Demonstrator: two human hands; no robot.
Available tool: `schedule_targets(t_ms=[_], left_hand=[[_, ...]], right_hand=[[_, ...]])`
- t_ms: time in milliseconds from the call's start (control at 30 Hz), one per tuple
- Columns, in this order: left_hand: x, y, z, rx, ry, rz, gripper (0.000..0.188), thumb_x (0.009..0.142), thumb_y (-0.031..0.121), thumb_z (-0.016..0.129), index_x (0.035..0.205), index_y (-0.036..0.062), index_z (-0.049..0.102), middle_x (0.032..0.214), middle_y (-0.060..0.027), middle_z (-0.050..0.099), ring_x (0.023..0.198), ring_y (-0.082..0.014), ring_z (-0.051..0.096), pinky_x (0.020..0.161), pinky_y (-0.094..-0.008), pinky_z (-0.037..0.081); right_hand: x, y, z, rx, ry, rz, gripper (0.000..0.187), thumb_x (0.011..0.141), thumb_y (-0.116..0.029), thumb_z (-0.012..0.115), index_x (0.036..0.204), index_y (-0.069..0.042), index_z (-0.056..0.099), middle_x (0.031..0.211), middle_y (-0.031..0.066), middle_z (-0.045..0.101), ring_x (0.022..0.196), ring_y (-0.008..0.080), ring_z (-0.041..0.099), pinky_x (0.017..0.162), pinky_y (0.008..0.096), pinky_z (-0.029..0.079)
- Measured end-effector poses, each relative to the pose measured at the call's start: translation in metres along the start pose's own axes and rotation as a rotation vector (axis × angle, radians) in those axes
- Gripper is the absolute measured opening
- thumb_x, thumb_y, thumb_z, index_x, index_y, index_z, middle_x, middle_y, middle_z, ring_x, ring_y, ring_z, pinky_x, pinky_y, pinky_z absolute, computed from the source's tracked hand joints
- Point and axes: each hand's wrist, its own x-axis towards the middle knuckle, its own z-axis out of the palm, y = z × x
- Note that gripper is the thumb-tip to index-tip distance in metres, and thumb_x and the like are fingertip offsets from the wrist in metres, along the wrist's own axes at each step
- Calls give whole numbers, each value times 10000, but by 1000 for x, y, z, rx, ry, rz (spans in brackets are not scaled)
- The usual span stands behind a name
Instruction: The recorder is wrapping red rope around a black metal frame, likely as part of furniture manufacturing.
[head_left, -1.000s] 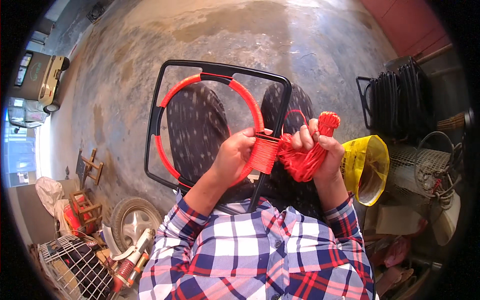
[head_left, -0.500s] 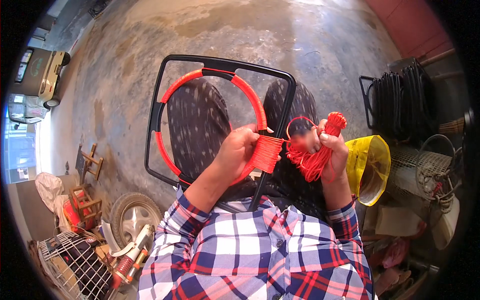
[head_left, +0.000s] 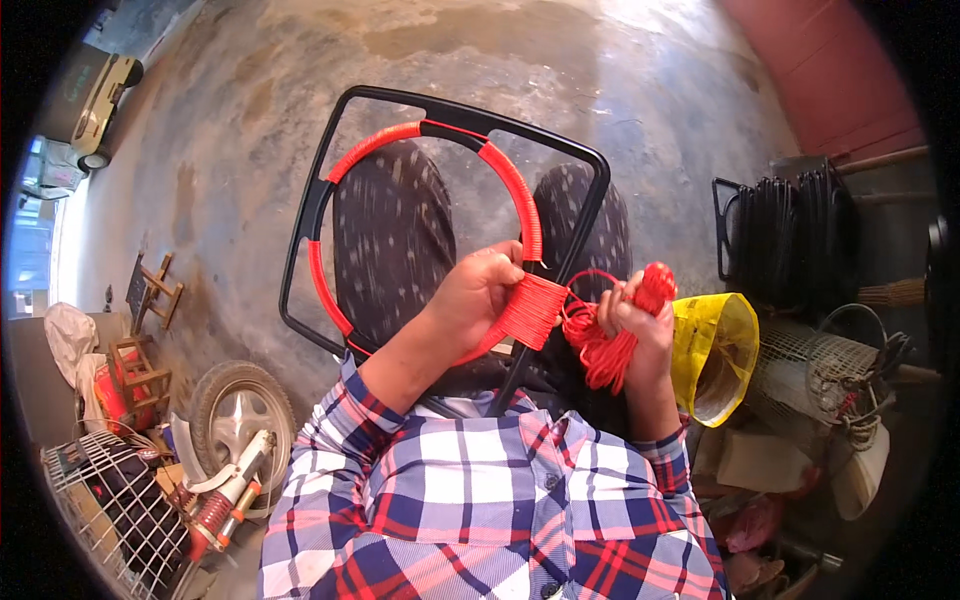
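A black metal frame with a round ring inside a squarish outline rests across my lap. Red cord is wound tightly round much of the ring, with bare black stretches between the wound parts. My left hand grips the ring's right side, thumb on top, beside a wide band of cord windings that spans from the ring to the frame's side bar. In my right hand, to the right of the frame, is a bundle of red cord. A loose loop runs between bundle and windings.
A yellow bag stands open by my right arm. Several similar black frames are stacked beyond it, near a wire mesh roll. On the left are a wheel, a wire rack and a small wooden stool.
My right hand has lowered and come slightly left with the cord bundle, nearer the frame. The left hand keeps its grip. The whole view has shifted a little.
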Motion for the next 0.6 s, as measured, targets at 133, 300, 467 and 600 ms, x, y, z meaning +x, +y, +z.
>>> schedule_targets(t_ms=[133, 300, 467, 600], left_hand=[[-2, 4, 8, -25, -25, -14, 303, 812, 52, 501, 1103, 28, 580, 995, -135, 682, 944, -341, 700, 847, -622, 551], [-2, -1, 0, -17, 1, 23, 278, 859, 80, 495, 1121, 15, 565, 990, -166, 676, 934, -347, 700, 854, -589, 559], [-4, 5, 13, 82, 19, -18, 239, 947, 144, 499, 1125, -10, 545, 986, -210, 677, 883, -336, 706, 794, -482, 593], [-5, 3, 19, 302, 57, -41, 264, 984, 202, 536, 1098, -36, 546, 969, -230, 685, 825, -295, 714, 720, -401, 607]], right_hand=[[14, -4, 4, 20, 87, 0, 133, 767, -84, 577, 811, -56, 454, 596, 24, 402, 514, 131, 371, 505, 265, 322], [4, -7, -13, 214, 58, 78, 132, 788, -27, 569, 913, -37, 528, 697, 88, 547, 625, 204, 540, 618, 317, 464], [1, -32, -58, 137, 414, 181, 244, 867, -152, 594, 1076, -25, 586, 772, 106, 623, 709, 229, 627, 701, 362, 541], [7, -51, -81, -160, 403, 96, 240, 895, -130, 602, 1104, -14, 600, 715, 65, 607, 606, 157, 590, 604, 310, 522]])
